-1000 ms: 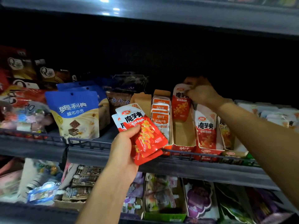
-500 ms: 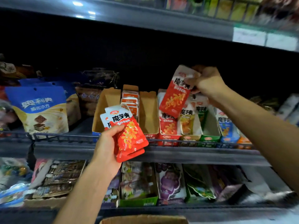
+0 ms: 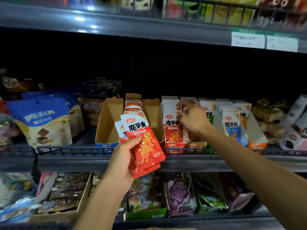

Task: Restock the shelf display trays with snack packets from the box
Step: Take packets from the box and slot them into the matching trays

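Red snack packets [image 3: 144, 143] fanned in raised left hand [image 3: 123, 161]; right hand [image 3: 193, 119] outstretched, fingers pinching packet tops [image 3: 179, 112].

right hand [image 3: 193, 119] lowered to the red tray [image 3: 174, 144], its lifted red packet [image 3: 172, 128] now standing in the tray's row

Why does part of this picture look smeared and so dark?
Head view: the right hand is motion-blurred; the top shelf's colourful packets are smeared; the shelf back is in deep shadow; glare spots dot the grey metal shelf edge; the red snack packets stay sharp.
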`<state>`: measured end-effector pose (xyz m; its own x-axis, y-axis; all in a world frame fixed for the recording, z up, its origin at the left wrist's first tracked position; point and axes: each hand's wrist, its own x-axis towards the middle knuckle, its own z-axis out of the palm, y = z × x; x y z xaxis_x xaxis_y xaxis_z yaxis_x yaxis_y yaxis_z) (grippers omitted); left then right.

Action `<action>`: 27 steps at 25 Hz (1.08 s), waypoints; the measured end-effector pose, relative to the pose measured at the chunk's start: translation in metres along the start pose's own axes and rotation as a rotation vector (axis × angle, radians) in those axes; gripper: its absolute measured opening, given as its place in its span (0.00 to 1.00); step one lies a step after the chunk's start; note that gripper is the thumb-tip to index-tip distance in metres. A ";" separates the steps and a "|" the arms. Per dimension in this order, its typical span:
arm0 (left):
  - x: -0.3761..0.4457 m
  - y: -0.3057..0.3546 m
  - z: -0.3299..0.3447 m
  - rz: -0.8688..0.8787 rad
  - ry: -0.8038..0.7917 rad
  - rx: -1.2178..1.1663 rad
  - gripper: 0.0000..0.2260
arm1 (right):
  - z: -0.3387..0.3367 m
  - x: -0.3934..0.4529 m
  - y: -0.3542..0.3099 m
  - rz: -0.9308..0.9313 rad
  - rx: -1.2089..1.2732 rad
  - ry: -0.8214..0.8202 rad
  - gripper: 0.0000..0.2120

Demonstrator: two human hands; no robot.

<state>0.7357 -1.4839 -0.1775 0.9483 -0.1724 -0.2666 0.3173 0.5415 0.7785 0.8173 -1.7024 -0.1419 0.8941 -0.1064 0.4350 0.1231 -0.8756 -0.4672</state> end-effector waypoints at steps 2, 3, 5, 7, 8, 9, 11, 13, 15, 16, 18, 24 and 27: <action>0.002 -0.001 0.003 0.013 0.001 0.020 0.13 | -0.005 -0.013 -0.018 -0.048 0.142 0.089 0.14; 0.003 -0.003 0.005 0.026 0.001 0.040 0.12 | -0.009 -0.020 -0.031 -0.023 0.338 -0.031 0.14; 0.004 -0.008 0.010 0.064 0.001 0.102 0.13 | -0.016 -0.034 -0.053 0.081 0.625 -0.393 0.15; 0.003 -0.012 0.014 0.066 0.002 0.137 0.16 | -0.018 -0.040 -0.057 0.148 0.668 -0.534 0.13; 0.002 -0.013 0.015 0.061 0.000 0.146 0.17 | -0.019 -0.038 -0.055 0.182 0.681 -0.489 0.12; 0.002 -0.013 0.015 0.063 -0.007 0.148 0.16 | -0.020 -0.034 -0.048 0.229 0.712 -0.379 0.11; 0.002 -0.011 0.015 0.076 -0.041 0.138 0.11 | -0.028 -0.020 -0.029 0.296 0.805 -0.056 0.10; 0.002 -0.009 0.013 0.102 -0.038 0.141 0.09 | -0.035 -0.006 -0.010 0.259 0.799 0.176 0.09; 0.003 -0.008 0.012 0.116 -0.017 0.155 0.08 | -0.032 -0.001 0.004 0.236 0.723 0.200 0.08; 0.003 -0.009 0.012 0.117 -0.010 0.166 0.07 | -0.028 -0.001 0.006 0.251 0.698 0.154 0.08; 0.004 -0.011 0.012 0.121 0.019 0.195 0.07 | -0.021 -0.008 0.004 0.289 0.600 -0.009 0.08; 0.010 -0.021 0.015 0.100 0.103 0.255 0.08 | -0.009 -0.027 0.005 0.265 0.363 0.010 0.09; 0.012 -0.023 0.020 0.102 0.047 0.226 0.10 | -0.020 -0.042 -0.009 0.025 0.508 -0.101 0.11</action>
<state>0.7396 -1.5153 -0.1870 0.9756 -0.0849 -0.2025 0.2195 0.3557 0.9085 0.7699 -1.6991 -0.1411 0.9336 -0.0559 0.3539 0.2724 -0.5311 -0.8024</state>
